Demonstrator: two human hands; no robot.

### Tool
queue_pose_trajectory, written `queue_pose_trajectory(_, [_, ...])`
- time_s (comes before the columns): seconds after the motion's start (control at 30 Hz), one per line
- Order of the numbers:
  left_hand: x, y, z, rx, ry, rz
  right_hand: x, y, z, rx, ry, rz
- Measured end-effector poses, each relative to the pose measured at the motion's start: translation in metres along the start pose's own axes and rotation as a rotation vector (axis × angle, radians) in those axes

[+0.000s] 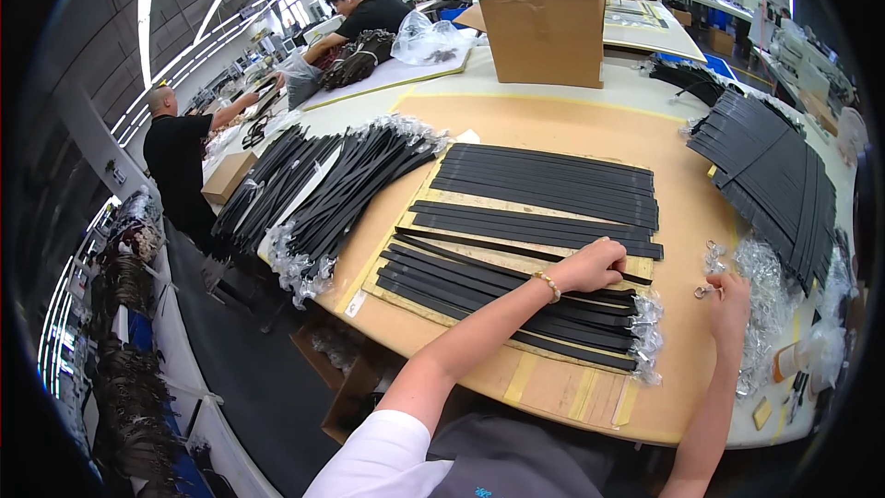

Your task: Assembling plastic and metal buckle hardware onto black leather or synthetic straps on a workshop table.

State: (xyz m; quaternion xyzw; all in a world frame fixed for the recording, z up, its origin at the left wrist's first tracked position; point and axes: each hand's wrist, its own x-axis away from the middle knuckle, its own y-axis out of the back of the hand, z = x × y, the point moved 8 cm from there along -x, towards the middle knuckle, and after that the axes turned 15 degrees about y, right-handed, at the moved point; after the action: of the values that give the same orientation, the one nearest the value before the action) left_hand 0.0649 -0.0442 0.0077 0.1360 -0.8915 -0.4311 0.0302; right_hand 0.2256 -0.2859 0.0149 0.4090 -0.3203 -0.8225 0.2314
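Observation:
My left hand (pixel 595 264), with a beaded bracelet at its wrist, is closed over the right end of a black strap (pixel 470 242) and seems to pinch it. That strap lies slightly aslant between two groups of flat black straps on a yellowish board (pixel 398 282). Crumpled clear plastic (pixel 648 337) wraps the right ends of the nearer group. To the right of the board, my right hand (pixel 730 301) is closed, its fingertips at a small shiny piece (pixel 702 292), too small to name. Another shiny bit (pixel 714 254) lies just beyond it.
A large heap of black straps (pixel 346 171) lies at the left, and a fanned stack (pixel 770 175) at the right. Clear plastic wrap (pixel 763 314) lies beside my right hand. A cardboard box (pixel 544 37) stands at the far side. Two people work at the far left.

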Motion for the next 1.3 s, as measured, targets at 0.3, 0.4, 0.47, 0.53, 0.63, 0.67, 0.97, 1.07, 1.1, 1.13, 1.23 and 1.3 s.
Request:
queue_pose_trajectory(0.3, [0.035,0.042,-0.008,0.385,0.023,0.02,0.002,-0.016,-0.007,0.048,-0.037,0.157])
queue_pose_trajectory(0.4, [0.042,0.036,-0.011,0.425,-0.064,-0.013,0.002,-0.013,0.006,0.07,-0.048,0.141])
queue_pose_trajectory(0.47, [0.045,0.035,-0.011,0.43,-0.016,0.035,0.002,-0.018,0.005,0.082,-0.09,0.192])
queue_pose_trajectory(0.53, [0.046,0.033,-0.012,0.424,-0.042,0.043,0.004,-0.023,-0.003,0.108,-0.049,0.17])
queue_pose_trajectory(0.63, [0.05,0.038,-0.012,0.441,-0.079,0.002,0.006,-0.03,-0.008,0.141,-0.054,0.136])
queue_pose_trajectory(0.67, [0.05,0.039,-0.009,0.438,-0.067,-0.012,0.006,-0.03,-0.011,0.155,-0.103,0.126])
queue_pose_trajectory(0.97, [0.055,0.044,-0.004,0.545,-0.075,-0.12,0.003,-0.043,0.002,-0.485,-0.112,0.086])
queue_pose_trajectory(1.07, [0.057,0.044,-0.011,0.606,-0.061,-0.092,0.002,-0.044,0.058,-0.87,-0.206,0.029])
queue_pose_trajectory(1.1, [0.057,0.044,-0.015,0.614,-0.056,-0.07,0.003,-0.045,0.062,-0.872,-0.204,0.033])
queue_pose_trajectory(1.13, [0.058,0.044,-0.018,0.622,-0.051,-0.047,0.008,-0.055,0.068,-1.12,-0.256,0.084])
queue_pose_trajectory(1.23, [0.06,0.041,-0.023,0.639,-0.097,-0.109,0.014,-0.069,0.096,-1.418,-0.285,0.152])
queue_pose_trajectory(1.3, [0.062,0.041,-0.026,0.643,-0.124,-0.128,0.016,-0.075,0.101,-1.449,-0.245,0.151])
